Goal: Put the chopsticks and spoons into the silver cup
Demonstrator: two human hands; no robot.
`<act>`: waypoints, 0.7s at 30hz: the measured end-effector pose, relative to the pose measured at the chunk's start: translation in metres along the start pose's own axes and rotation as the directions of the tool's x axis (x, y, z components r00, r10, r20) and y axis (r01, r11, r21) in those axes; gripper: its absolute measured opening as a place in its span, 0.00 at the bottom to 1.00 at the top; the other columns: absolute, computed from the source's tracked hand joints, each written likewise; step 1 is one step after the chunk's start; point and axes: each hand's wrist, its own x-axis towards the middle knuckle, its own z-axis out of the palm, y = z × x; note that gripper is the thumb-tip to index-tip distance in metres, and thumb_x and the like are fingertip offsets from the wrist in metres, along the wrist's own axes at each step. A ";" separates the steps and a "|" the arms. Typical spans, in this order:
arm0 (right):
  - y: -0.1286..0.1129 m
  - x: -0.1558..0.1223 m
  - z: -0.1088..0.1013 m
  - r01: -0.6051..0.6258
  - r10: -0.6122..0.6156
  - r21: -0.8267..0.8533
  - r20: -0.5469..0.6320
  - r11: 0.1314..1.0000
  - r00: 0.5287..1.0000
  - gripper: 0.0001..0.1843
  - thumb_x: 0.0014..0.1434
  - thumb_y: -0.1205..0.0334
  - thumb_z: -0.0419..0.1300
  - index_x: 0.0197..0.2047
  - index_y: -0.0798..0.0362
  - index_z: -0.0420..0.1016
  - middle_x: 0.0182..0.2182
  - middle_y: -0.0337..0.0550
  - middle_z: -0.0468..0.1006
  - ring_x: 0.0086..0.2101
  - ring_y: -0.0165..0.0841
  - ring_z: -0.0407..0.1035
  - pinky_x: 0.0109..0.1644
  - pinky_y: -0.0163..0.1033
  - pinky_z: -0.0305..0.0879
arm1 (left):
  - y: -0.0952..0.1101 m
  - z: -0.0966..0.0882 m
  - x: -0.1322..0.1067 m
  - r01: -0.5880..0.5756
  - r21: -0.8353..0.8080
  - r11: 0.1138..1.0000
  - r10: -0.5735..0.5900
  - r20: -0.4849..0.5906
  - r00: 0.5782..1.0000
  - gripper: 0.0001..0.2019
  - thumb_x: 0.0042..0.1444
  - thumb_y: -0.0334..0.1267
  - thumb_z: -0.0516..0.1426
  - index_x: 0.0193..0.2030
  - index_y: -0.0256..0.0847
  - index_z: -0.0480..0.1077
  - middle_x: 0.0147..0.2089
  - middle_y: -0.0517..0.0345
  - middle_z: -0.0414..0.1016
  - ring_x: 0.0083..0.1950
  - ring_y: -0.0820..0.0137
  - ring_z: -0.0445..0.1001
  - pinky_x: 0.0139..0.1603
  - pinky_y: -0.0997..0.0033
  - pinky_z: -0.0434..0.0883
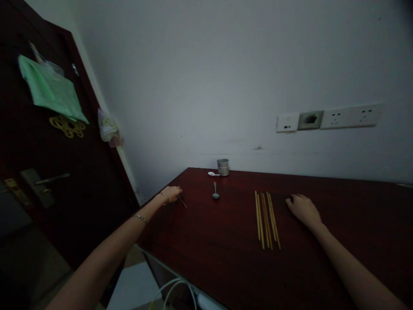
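Observation:
My left hand (171, 193) reaches to the table's left edge and is closed on a thin dark utensil handle (181, 201) that lies on the wood. My right hand (301, 208) rests flat on the dark red table (226, 258), fingers spread, holding nothing. Just left of it lie several wooden chopsticks (266, 220) side by side. A metal spoon (215, 191) lies between my hands, farther back. A small metal cup (223, 167) stands near the wall, with a white spoon (213, 174) beside it.
A dark door (48, 172) with a lever handle (48, 179) and a hanging green bag (51, 88) stands to the left. Wall sockets (329, 118) sit above the table at right. White cables (176, 290) hang below the table's front edge.

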 end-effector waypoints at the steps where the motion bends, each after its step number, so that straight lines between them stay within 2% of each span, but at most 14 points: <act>1: 0.000 0.000 -0.001 0.004 -0.004 -0.005 0.001 1.000 1.000 0.21 0.55 0.60 0.44 0.38 0.63 0.74 0.37 0.57 0.74 0.39 0.41 0.67 0.44 0.40 0.59 | 0.001 0.002 0.000 -0.011 0.010 1.000 0.011 -0.008 1.000 0.15 0.48 0.29 0.50 0.44 0.41 0.67 0.44 0.48 0.69 0.44 0.63 0.70 0.37 0.70 0.66; 5: 0.000 0.000 0.000 0.002 -0.002 -0.014 0.008 1.000 1.000 0.21 0.55 0.59 0.44 0.37 0.63 0.74 0.36 0.58 0.74 0.39 0.41 0.67 0.44 0.40 0.59 | 0.004 0.007 0.001 0.006 0.035 0.999 -0.005 -0.026 1.000 0.14 0.51 0.28 0.47 0.41 0.39 0.68 0.42 0.47 0.70 0.43 0.64 0.70 0.36 0.70 0.66; 12: 0.002 0.001 0.003 -0.004 0.004 -0.001 0.007 1.000 1.000 0.21 0.55 0.59 0.44 0.39 0.63 0.73 0.38 0.59 0.73 0.41 0.43 0.66 0.45 0.41 0.59 | 0.008 0.015 0.004 0.039 0.042 0.998 -0.039 0.002 0.999 0.12 0.52 0.27 0.47 0.38 0.39 0.70 0.40 0.47 0.72 0.41 0.65 0.71 0.36 0.71 0.65; 21: 0.002 0.001 0.002 -0.010 0.010 0.009 0.014 1.000 1.000 0.21 0.55 0.59 0.44 0.38 0.63 0.73 0.38 0.59 0.73 0.41 0.42 0.67 0.45 0.41 0.59 | 0.005 0.020 0.005 -0.021 0.087 0.996 0.020 0.010 1.000 0.12 0.54 0.29 0.46 0.37 0.39 0.69 0.40 0.47 0.72 0.41 0.64 0.71 0.35 0.71 0.65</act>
